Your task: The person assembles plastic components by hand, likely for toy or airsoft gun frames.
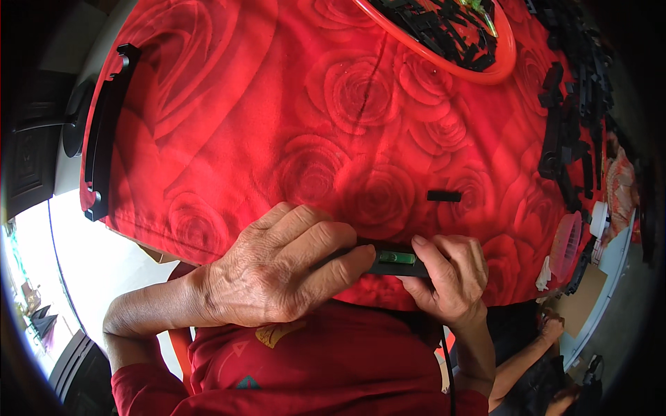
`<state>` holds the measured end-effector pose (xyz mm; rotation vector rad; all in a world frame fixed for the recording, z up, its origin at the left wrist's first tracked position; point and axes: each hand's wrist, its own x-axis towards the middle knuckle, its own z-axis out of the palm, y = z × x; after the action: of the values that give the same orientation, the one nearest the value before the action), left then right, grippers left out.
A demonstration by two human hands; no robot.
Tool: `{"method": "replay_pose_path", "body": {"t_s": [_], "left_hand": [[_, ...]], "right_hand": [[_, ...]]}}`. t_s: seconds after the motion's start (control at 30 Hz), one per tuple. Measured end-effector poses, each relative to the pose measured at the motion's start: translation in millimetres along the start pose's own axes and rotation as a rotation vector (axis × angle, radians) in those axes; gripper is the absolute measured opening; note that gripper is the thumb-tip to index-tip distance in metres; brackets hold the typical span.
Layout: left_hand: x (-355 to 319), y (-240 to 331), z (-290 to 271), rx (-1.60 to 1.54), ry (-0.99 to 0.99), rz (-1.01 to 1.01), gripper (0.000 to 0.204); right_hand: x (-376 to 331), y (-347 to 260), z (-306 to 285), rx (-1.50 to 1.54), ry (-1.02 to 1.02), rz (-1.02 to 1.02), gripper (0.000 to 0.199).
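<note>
Close to my body, at the near edge of the table, I hold a black spirit level [397, 258] with a green vial facing up. My left hand [295, 267] is closed round its left part and covers most of that end. At the other end, my right hand [451, 274] grips it between thumb and fingers. A small flat black strip [444, 196] lies on the cloth just beyond my right hand.
A rose-patterned red cloth [263, 159] covers the table. One long black bar [109, 135] lies along the left edge. Far right stands a red basin [510, 59] of black strips; black parts [555, 139] pile up along the right edge, near a pink dish [567, 243]. Another person's arm [524, 360] shows lower right.
</note>
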<state>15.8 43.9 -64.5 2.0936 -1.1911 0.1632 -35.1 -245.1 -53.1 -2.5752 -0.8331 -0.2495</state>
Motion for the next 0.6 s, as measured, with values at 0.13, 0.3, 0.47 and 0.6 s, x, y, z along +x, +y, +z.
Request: {"method": "replay_pose_path", "body": {"t_s": [0.13,0.3,0.47,0.6], "left_hand": [[4.2,1.4,0.8,-0.031,-0.019,-0.030,0.047],[5.5,1.7,4.9,-0.073,-0.032,-0.010,0.047],[4.7,-0.4,7.1,-0.045,-0.004,0.022,0.047],[3.8,-2.3,6.1,-0.146,0.035,-0.055,0.046]], "right_hand": [[0.6,-0.2,1.4,0.077,0.036,0.013,0.051],[1.0,0.7,4.2,0.088,0.073,-0.051,0.046],[-1.0,2.0,6.6,0.063,0.090,-0.076,0.042],[-1.0,1.3,5.5,0.062,0.087,-0.081,0.043]]}}
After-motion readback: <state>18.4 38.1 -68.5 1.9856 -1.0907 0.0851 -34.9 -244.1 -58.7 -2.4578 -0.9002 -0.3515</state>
